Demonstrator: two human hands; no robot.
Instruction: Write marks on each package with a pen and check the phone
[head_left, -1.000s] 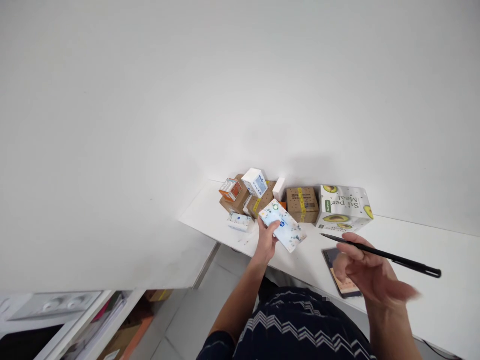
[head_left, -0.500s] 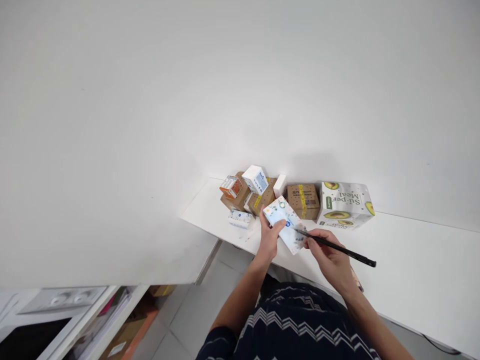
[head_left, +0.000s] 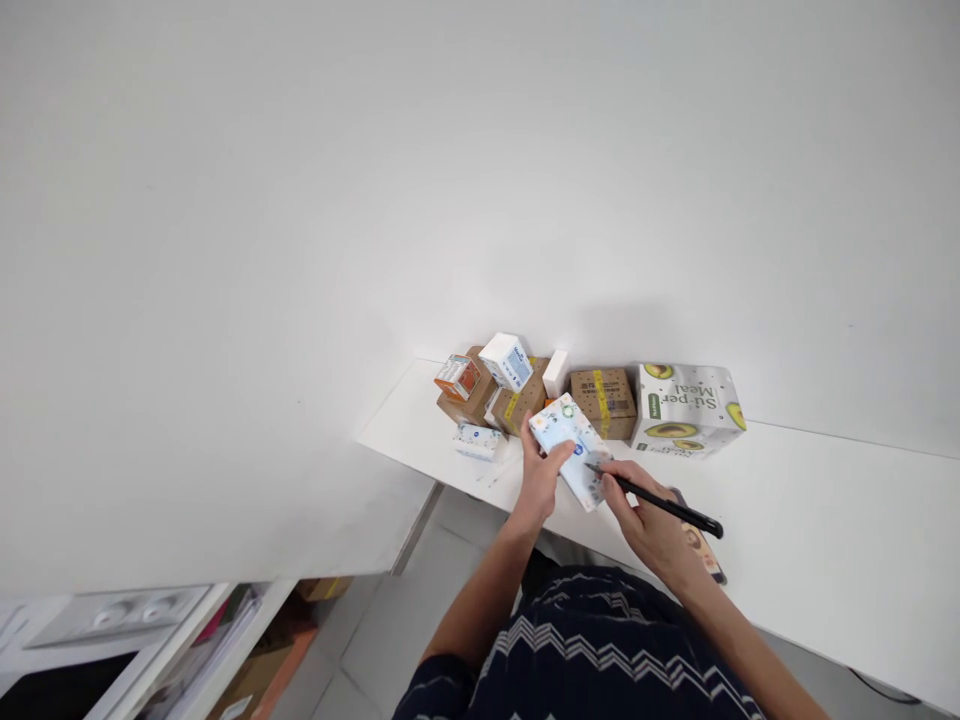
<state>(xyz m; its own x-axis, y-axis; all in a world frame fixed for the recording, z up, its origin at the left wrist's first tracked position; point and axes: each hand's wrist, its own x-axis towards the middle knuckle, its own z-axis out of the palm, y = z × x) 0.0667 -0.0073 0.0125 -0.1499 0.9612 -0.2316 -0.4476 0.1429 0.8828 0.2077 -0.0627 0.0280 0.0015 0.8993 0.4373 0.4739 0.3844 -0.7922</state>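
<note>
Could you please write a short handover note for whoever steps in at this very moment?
Left hand: holds the small white flat box with a blue and green pattern, tilted above the white table.
Right hand: grips the thin black pen, tip touching the box's face.
Behind, by the wall: a pile of small brown cardboard boxes, a taped brown box and a white avocado-print carton.
A phone lies partly under the right hand.
Done: box picked up, pen applied.
Left: any mark is too small to tell; other boxes untouched.
</note>
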